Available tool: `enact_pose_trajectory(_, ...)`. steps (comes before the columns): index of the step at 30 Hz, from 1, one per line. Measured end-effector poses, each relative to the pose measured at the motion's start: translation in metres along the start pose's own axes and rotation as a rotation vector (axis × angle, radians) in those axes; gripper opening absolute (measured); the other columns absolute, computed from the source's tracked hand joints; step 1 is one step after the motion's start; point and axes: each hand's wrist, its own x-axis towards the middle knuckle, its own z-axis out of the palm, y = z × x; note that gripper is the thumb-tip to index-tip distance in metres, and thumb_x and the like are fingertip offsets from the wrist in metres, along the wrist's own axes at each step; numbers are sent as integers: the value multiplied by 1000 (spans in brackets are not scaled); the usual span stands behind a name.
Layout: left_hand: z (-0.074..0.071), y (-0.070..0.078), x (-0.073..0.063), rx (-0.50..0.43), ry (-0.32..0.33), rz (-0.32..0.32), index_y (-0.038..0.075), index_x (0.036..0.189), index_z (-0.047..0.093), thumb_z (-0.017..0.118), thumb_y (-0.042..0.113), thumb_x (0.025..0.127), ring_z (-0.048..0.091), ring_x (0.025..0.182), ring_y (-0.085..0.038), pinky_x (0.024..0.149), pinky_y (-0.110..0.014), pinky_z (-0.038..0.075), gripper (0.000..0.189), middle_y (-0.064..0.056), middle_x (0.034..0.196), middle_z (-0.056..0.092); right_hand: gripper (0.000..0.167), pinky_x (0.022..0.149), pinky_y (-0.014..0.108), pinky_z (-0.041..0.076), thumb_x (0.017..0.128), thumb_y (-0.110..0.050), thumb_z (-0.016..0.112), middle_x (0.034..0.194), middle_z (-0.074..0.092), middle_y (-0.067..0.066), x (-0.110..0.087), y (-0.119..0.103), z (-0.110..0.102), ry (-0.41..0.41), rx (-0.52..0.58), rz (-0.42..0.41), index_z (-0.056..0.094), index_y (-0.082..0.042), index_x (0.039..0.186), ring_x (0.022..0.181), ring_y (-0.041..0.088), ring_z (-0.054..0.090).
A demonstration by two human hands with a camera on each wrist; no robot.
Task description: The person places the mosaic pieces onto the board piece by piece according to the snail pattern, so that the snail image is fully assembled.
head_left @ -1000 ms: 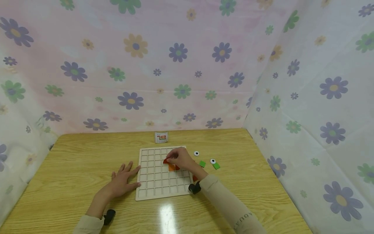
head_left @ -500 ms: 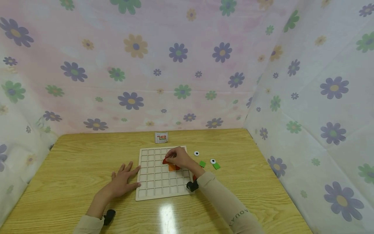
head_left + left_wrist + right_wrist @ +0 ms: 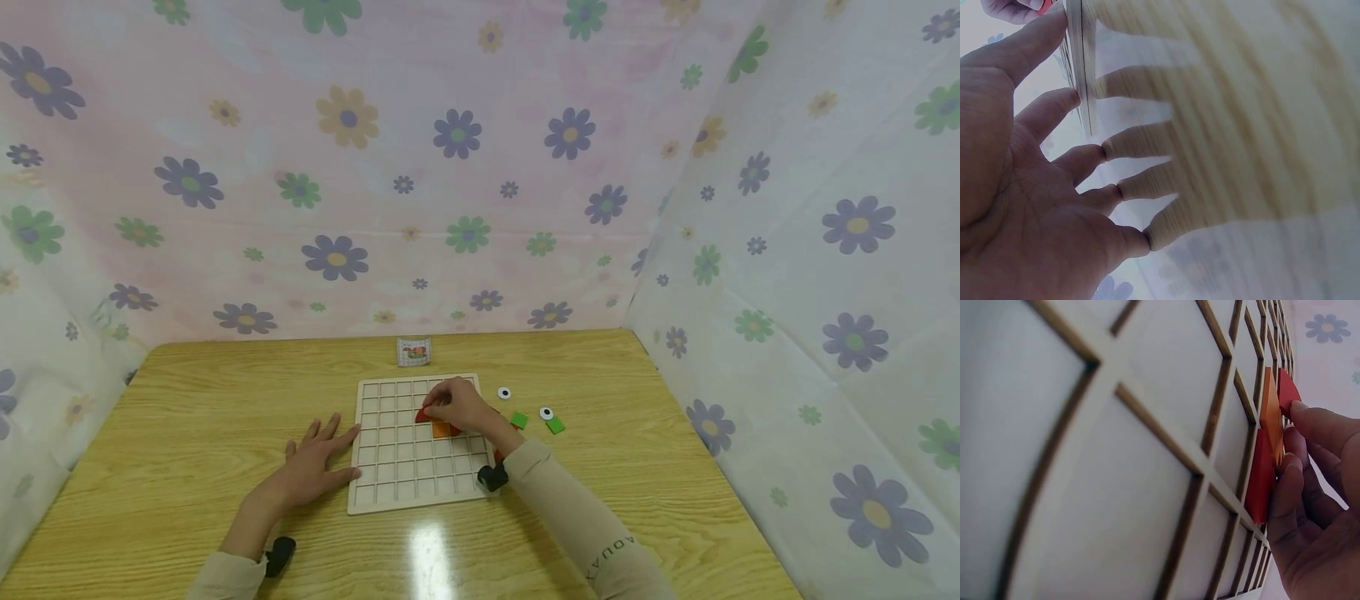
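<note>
A pale wooden grid board (image 3: 386, 482) lies on the table. Over its upper middle, my right hand (image 3: 461, 406) pinches a red piece with a curved edge (image 3: 422, 414) between thumb and fingers; the same red piece (image 3: 1287, 392) shows at the thumb tip in the right wrist view. Just below it an orange square piece (image 3: 440, 429) sits on the grid, and another red piece (image 3: 1260, 481) adjoins the orange one, partly under my fingers. My left hand (image 3: 311, 468) rests spread on the table, thumb and index fingertips touching the board's left edge.
Right of the board lie green square pieces (image 3: 555, 425) and two white eye discs (image 3: 504, 392). More red shows partly hidden by my right wrist. A small picture card (image 3: 414, 352) lies behind the board. Flowered cloth (image 3: 420, 208) hangs behind the table and along its sides.
My right hand and forearm have shifted slightly left, with the red piece still pinched over the same part of the grid. The left hand has stayed in place.
</note>
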Motion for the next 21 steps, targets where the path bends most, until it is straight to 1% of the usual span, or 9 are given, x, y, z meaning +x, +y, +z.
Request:
enact_pose_trajectory(5, 1, -1, 1, 5, 3, 4, 3, 153, 45, 73, 36, 94, 9, 144, -66, 99, -90, 6, 73, -36, 161, 20, 7, 70, 24, 51, 96, -12, 72, 95, 72, 3, 0, 0, 1, -6, -17, 9, 78, -9, 97, 75, 7, 60)
enact_pose_trajectory(13, 0, -2, 1, -7, -1, 2, 3, 153, 45, 74, 36, 94, 8, 145, -66, 99, -90, 5, 74, -36, 161, 20, 8, 71, 23, 53, 96, -11, 72, 99, 74, 5, 0, -2, 2, -1, -14, 23, 79, -8, 99, 77, 6, 62)
enact_pose_trajectory(21, 1, -4, 1, -10, 2, 5, 4, 153, 45, 74, 36, 93, 8, 145, -65, 99, -89, 5, 74, -37, 161, 20, 7, 70, 23, 52, 95, -12, 73, 97, 73, 5, 1, -3, 1, 3, -7, 28, 79, -7, 97, 76, 7, 62)
